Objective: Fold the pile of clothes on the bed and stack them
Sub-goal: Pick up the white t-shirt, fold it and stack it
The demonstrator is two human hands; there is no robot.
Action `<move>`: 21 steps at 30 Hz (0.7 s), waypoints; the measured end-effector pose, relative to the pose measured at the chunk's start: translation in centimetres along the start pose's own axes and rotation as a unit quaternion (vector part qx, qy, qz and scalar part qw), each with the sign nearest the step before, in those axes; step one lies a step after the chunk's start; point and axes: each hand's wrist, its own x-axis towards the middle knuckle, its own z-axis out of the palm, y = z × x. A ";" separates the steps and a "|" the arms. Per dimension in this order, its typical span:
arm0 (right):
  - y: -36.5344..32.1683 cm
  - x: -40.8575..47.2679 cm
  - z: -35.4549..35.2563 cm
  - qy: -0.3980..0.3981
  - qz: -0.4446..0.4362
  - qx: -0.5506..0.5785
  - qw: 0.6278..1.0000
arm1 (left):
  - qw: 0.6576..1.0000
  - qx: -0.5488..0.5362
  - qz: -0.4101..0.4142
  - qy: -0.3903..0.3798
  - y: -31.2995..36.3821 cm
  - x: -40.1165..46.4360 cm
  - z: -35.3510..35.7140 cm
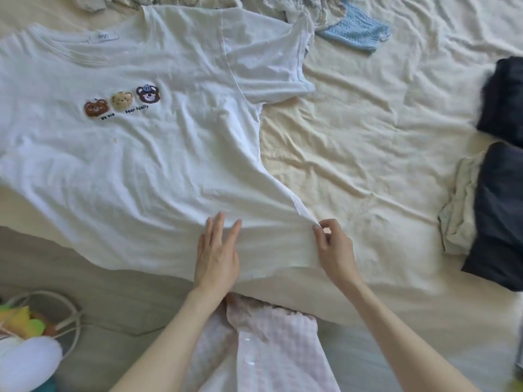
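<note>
On the bed (353, 154), left and centre: one white T-shirt (135, 154), spread front-up, collar toward the far left, hem hanging a little over the near edge of the mattress. Three bear faces are sewn on the chest.

Handling: thin knit cotton by the look of it, so likely light, limp and quick to wrinkle; it should drag and bunch rather than slide cleanly on the creased sheet. Best taken at a seam or hem corner, where the cloth is doubled and will not stretch.

Left hand (216, 256): fingers straight and flat, pressing the shirt near the hem, holding nothing.

Right hand (334, 247): thumb and fingertips pinched together on the shirt's side edge close to the hem corner.

Judged step: smoothing and squaring the shirt before the first fold.

Near the shirt's sleeve, far side: a light blue knit piece (356, 32), unfolded, beside a crumpled patterned cloth (305, 7).

Right edge of the bed: two dark folded garments (501, 205), the nearer one lying on a pale crumpled cloth (458, 210); well apart from the shirt.

Between shirt and those: bare sheet, room for folding.

Below the bed edge: pink checked fabric (271, 335); at lower left, a basket with coloured items (31, 321) on the floor.
</note>
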 end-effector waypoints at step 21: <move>7.1 -5.5 2.1 -0.032 -0.204 -0.189 0.960 | 0.985 -0.006 0.107 0.133 1.8 -4.7 3.6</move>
